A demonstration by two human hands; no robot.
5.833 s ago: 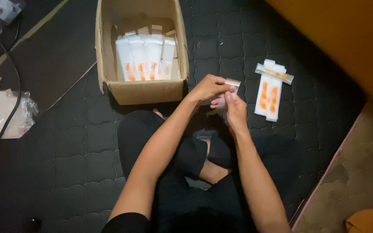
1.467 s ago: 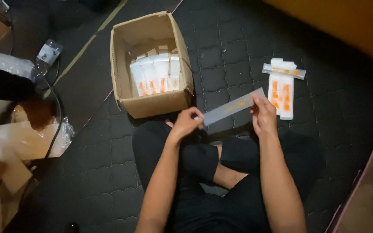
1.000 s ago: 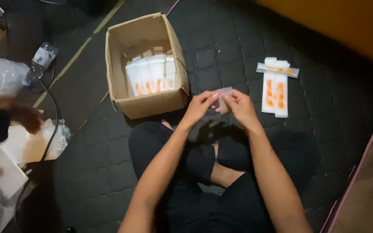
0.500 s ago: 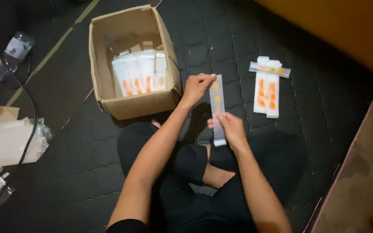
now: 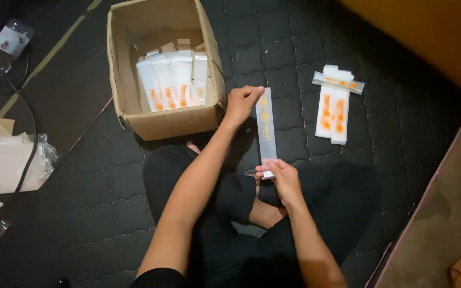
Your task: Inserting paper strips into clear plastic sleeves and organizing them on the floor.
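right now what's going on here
A person sits cross-legged on a dark quilted mat, holding a long clear sleeve stretched between both hands: the left hand pinches its top end, the right hand its bottom end. A cardboard box in front holds white and orange packets standing in a row. A small pile of packets lies on the mat to the right.

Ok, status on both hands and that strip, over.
Left hand pinches top of clear strip. Right hand pinches its bottom. Strip stretched lengthwise beside cardboard box. Nothing in the way.

Home packing spot: quilted mattress point(image 5: 108, 213), cardboard box point(image 5: 164, 120).
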